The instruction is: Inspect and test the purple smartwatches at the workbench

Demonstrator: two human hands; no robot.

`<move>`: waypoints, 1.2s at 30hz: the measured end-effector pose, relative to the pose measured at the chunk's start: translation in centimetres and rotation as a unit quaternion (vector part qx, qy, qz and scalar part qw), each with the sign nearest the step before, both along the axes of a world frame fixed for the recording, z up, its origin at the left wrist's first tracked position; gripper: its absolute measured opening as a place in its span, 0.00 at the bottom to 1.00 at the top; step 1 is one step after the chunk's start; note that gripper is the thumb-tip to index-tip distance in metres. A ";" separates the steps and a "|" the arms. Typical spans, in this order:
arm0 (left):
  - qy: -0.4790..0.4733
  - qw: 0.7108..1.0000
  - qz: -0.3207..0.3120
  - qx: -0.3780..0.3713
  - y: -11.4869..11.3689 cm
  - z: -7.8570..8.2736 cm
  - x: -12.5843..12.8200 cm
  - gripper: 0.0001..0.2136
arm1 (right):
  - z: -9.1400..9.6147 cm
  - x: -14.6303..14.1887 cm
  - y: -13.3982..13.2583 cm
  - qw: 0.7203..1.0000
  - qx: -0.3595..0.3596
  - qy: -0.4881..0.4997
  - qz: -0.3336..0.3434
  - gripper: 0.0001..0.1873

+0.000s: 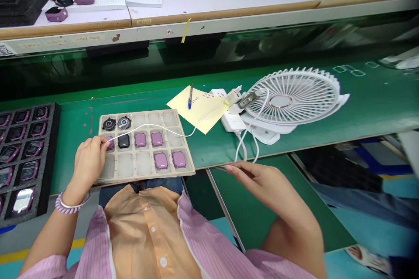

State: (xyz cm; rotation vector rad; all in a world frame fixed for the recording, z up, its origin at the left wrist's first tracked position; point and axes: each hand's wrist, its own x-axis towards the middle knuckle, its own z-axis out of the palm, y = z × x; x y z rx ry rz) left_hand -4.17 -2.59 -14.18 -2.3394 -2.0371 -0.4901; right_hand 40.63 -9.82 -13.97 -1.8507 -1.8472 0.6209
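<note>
A beige compartment tray (144, 165) lies at the near edge of the green bench and holds several purple and black watch bodies. My left hand (87, 160) rests on the tray's left side, fingers pinched on a purple watch body (110, 143) where the end of a thin white cable (153, 126) reaches it. The cable runs right to a white power strip (231, 117). My right hand (258, 181) hovers past the bench edge, fingers extended and held loosely together, near hanging white cords (245, 148); nothing shows in it.
A black foam tray (49, 157) of purple watch bodies sits at the far left. A yellow paper (203, 113) with a blue pen (190, 96) lies behind the beige tray. A white fan (291, 98) lies flat at right. The back shelf (196, 13) carries more devices.
</note>
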 end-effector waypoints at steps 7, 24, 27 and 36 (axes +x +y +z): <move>0.012 0.995 -0.099 -0.007 -1.2 1.3 9.0 0.05 | 0.3 -6.4 3.8 0.933 0.104 -0.070 0.337 0.20; 0.085 0.980 -0.065 -0.170 -3.8 1.5 13.8 0.18 | 0.5 -11.4 5.3 0.913 -0.019 -0.195 0.358 0.10; 0.110 0.977 -0.048 -0.176 -3.2 2.5 12.4 0.17 | 1.1 -14.6 4.8 0.925 -0.051 -0.207 0.316 0.10; 0.157 0.969 -0.024 -0.189 -0.3 3.4 6.3 0.14 | 1.4 -21.5 6.0 0.886 0.002 -0.176 0.428 0.13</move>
